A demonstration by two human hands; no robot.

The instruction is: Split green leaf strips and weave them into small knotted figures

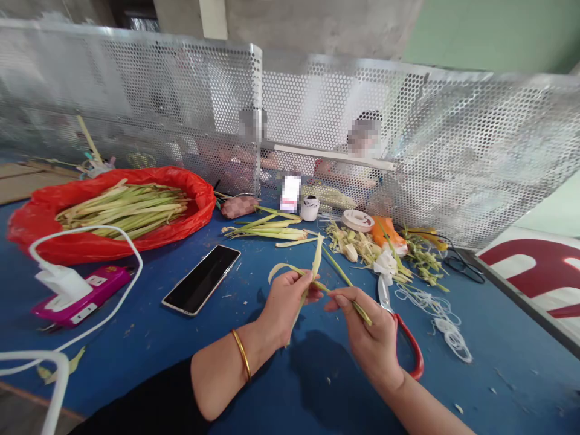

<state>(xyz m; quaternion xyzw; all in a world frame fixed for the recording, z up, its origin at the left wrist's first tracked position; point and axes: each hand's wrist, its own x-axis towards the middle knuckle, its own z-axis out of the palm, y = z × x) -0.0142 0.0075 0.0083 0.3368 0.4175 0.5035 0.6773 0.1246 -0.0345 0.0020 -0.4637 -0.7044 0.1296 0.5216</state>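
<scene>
Tabletop (154, 338), blue, under 2 hands (285, 302) (371, 329); perforated metal partition (194, 78) behind

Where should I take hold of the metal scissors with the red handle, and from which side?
Probably by the curved red handle, coming in from the person's right: its outer bend bows that way over the blue tabletop, while the right hand hides part of its left side. Avoid the silvery metal blades, which point away toward crumpled white material.
</scene>
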